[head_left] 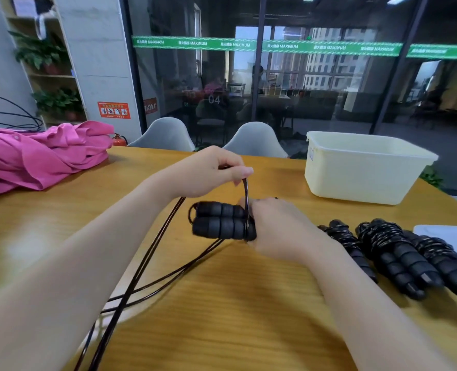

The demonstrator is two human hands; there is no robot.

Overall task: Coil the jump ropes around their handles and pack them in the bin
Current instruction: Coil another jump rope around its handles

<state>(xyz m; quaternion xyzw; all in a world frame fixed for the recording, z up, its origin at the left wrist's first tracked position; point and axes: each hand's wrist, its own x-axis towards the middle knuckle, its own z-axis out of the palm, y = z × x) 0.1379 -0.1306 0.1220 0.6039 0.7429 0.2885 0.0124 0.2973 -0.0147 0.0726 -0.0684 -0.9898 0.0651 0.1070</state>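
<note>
Right hand (278, 228) is clamping the paired black handles (222, 223) at table (235, 303) centre; left hand (211, 172) is pinching the rope (147, 261) just above them at 12 o'clock, feeding a turn over the handles near the right-hand fingers. The slack is trailing toward 7 o'clock and off the near edge. For a clean wrap: keeping tension on the pinched strand, laying each turn tight beside the last, holding both handles parallel so they aren't splaying. Count: one rope being coiled, three finished bundles (393, 253) lying at 4 o'clock, probably three, since they're overlapping and the frame edge is cutting the last. One white bin (363, 170) is sitting at 2 o'clock, apparently holding nothing. One pink garment (40, 153) is lying at 10 o'clock.
</note>
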